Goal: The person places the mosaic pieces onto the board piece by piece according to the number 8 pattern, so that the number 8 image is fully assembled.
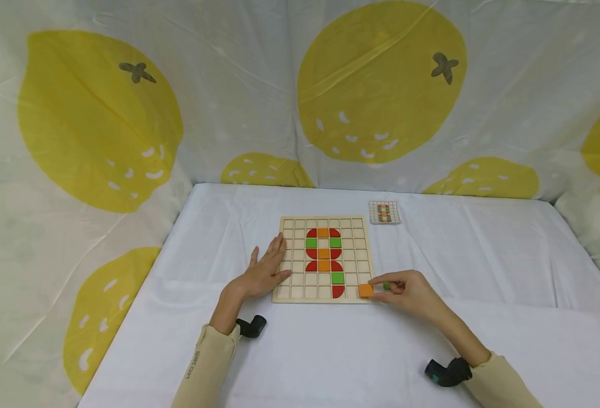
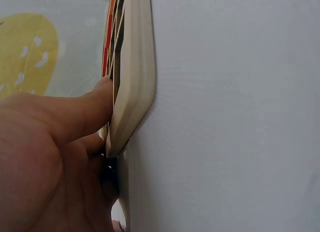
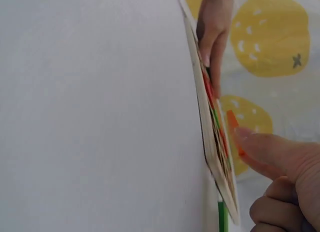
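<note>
A wooden grid board (image 1: 300, 292) lies on the white table, with red, orange and green tiles forming a figure in its middle columns. My left hand (image 1: 261, 275) rests at the board's left edge, fingers spread. In the left wrist view the thumb (image 2: 85, 117) touches the board's rim. With thumb and forefinger my right hand (image 1: 412, 294) pinches an orange square tile (image 1: 365, 290) over the board's lower right corner. In the right wrist view this orange tile (image 3: 232, 122) is raised above the board. A green tile (image 1: 386, 286) is beside the board, partly hidden by the right hand.
A small pattern card (image 1: 384, 212) with a similar grid figure lies beyond the board's upper right corner. The white cloth (image 1: 483, 249) covers the table. A lemon-print curtain (image 1: 249, 85) hangs along the back and sides. Black wrist cameras (image 1: 449, 372) sit on both forearms.
</note>
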Demonstrator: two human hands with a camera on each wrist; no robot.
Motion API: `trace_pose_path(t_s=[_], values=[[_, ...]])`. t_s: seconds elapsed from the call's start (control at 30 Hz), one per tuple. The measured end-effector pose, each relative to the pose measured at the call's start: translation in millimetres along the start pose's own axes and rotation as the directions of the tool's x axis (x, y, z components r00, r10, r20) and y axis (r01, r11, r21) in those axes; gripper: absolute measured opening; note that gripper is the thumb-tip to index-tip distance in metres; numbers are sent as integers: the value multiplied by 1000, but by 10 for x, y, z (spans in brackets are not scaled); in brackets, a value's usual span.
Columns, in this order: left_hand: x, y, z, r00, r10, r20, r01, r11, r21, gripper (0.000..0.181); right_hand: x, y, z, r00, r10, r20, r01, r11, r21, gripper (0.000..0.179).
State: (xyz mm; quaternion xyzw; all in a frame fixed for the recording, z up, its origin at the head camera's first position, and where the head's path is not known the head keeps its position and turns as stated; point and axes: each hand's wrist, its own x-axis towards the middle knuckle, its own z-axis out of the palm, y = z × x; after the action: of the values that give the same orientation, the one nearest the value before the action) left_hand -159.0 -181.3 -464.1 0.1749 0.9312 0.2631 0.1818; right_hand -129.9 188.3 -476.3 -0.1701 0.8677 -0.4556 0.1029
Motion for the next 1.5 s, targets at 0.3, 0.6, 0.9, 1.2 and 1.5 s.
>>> trace_pose_path(t_s=[0.3, 0.6, 0.9, 1.2, 1.5], values=[[5, 8, 4, 1000, 12, -3, -12, 999, -34, 82, 248, -334, 465, 999, 4, 32, -4, 1000, -11, 21], [-1, -12, 16, 1000, 19, -5, -19, 999, -44, 80, 341, -405, 656, 998, -34, 48, 36, 998, -46, 21], [8, -21, 14, 1000, 17, -6, -17, 999, -44, 81, 342, -424, 667, 998, -28, 59, 30, 999, -37, 23], [3, 6, 2, 1000, 4, -3, -4, 1000, -5, 81, 337, -439, 676, 999, -25, 44, 27, 998, -57, 24], [45, -71, 54, 1000, 10, -6, -10, 998, -60, 85, 237, -372, 468, 998, 60, 16, -59, 997, -58, 26]])
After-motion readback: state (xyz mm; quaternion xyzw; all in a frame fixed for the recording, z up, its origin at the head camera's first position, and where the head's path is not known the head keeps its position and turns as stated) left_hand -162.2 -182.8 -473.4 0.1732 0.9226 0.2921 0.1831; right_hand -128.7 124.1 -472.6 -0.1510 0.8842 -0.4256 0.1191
